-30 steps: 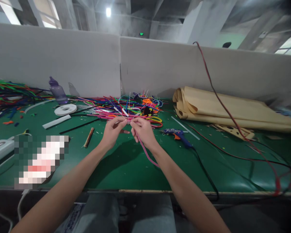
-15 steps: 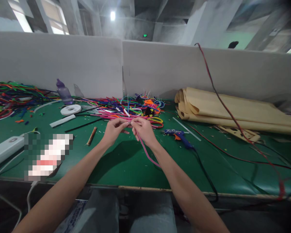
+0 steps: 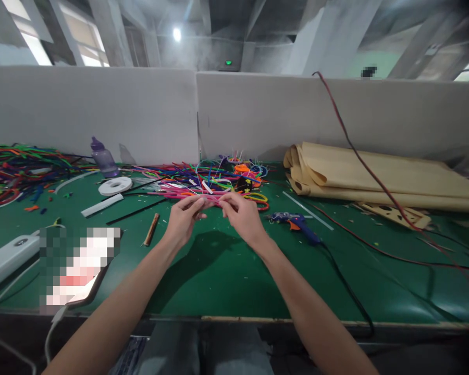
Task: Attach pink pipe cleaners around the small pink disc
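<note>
My left hand and my right hand are raised over the middle of the table, a short gap between their fingertips. Both are closed in a pinch on a pink pipe cleaner, which spans the gap. A fine pale thread rises near the left fingertips; I cannot tell what it is fixed to. Just behind the hands lies a pile of pipe cleaners in many colours, pink ones nearest. Small orange and black shapes sit at its right end. Fingers partly hide the held pipe cleaner.
A blue glue gun lies right of my hands, its cord running to the table's edge. Rolled brown paper is behind it. To the left are a white spool, purple bottle, phone and power strip.
My hands have moved slightly apart, the right one shifting rightward. The pink length that hung below my right hand is no longer seen there; pink now shows between the hands. The view has tilted slightly.
</note>
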`<act>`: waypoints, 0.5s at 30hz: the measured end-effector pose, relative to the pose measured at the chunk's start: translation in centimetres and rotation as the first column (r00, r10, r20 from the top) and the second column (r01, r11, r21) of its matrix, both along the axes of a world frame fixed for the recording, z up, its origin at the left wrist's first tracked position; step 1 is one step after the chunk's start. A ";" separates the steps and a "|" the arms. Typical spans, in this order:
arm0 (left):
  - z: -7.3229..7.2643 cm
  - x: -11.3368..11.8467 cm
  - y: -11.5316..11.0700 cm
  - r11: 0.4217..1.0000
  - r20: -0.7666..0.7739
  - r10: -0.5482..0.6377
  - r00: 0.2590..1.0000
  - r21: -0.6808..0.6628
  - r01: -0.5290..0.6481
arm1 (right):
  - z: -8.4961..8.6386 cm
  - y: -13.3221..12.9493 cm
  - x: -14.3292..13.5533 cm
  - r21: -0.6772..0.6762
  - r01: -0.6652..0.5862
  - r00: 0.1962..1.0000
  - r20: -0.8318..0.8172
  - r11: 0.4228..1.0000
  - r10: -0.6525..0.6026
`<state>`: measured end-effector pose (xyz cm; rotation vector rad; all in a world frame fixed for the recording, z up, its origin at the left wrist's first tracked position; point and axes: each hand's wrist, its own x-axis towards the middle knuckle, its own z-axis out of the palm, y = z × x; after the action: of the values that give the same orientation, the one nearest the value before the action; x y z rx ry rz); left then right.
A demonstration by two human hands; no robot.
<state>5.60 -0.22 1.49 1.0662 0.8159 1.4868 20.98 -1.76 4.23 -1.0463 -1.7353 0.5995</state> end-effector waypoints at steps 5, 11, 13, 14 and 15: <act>0.2 -0.4 0.1 0.996 0.036 -0.083 0.996 -0.018 0.084 | 0.6 0.9 1.6 -0.017 -0.047 0.991 0.123 0.999 0.049; 0.7 -1.0 -0.1 0.951 0.173 -0.266 0.948 -0.114 0.287 | 0.0 1.5 2.6 -0.311 -0.422 0.905 -0.205 0.852 0.373; 0.9 -0.9 -0.2 0.948 0.256 -0.249 0.934 -0.133 0.289 | -0.5 1.6 2.3 -0.358 -0.470 0.877 -0.294 0.807 0.380; 0.9 -0.8 -0.2 0.952 0.288 -0.220 0.932 -0.143 0.270 | -0.8 1.6 1.9 -0.372 -0.480 0.869 -0.326 0.795 0.373; 1.0 -0.7 -0.2 0.959 0.310 -0.185 0.933 -0.151 0.241 | -1.1 1.6 1.6 -0.374 -0.480 0.866 -0.349 0.793 0.359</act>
<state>4.89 -0.45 2.44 0.7458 0.5944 1.3145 22.53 -0.19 3.14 -0.8235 -1.6332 1.4246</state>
